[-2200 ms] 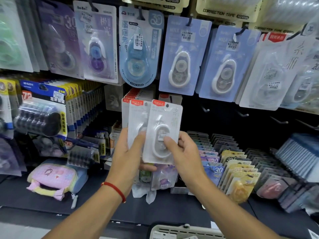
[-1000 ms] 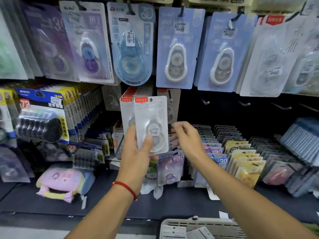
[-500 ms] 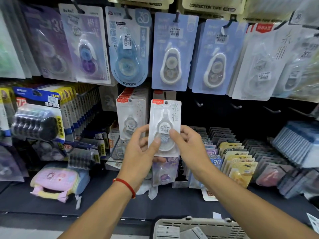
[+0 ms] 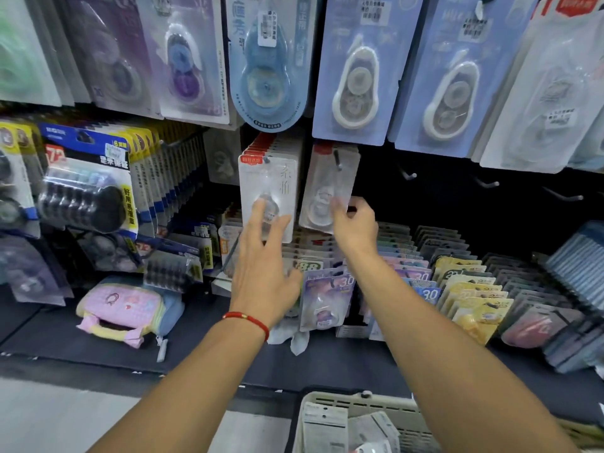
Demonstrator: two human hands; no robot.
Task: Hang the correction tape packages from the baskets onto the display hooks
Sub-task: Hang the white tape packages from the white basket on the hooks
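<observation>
White correction tape package (image 4: 330, 188), red header, blurred

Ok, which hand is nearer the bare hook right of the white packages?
Right. The right hand sits just below-left of the bare hook; the left hand is farther left, beyond both packages.

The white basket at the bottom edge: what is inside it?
In the white basket lie several white correction tape packages, flat and overlapping. The right arm and the frame edge hide the rest.
</observation>
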